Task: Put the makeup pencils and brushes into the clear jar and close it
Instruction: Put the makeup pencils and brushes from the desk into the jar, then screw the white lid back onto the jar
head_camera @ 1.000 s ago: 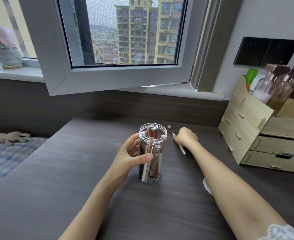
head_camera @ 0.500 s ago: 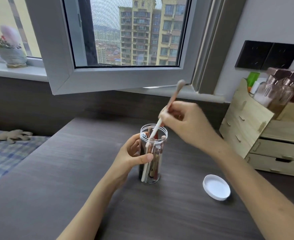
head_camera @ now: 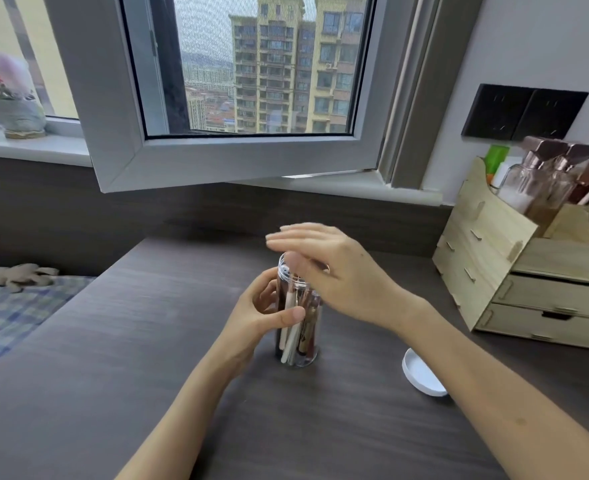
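The clear jar stands upright on the dark wooden desk, near its middle. Inside it are several makeup pencils and brushes, white, brown and red. My left hand is wrapped around the jar's left side, thumb across the front. My right hand hovers flat over the jar's mouth with fingers spread, hiding most of the rim; it holds nothing. The jar's white lid lies on the desk to the right, partly behind my right forearm.
A light wooden drawer organiser with glass bottles stands at the right. An open window sash juts over the desk's far edge. A potted ornament sits on the sill. A checked bed lies at the left.
My right hand picked a white-handled brush off the desk, lowered it into the jar and let go. It now hovers open over the jar's mouth. My left hand kept its hold.
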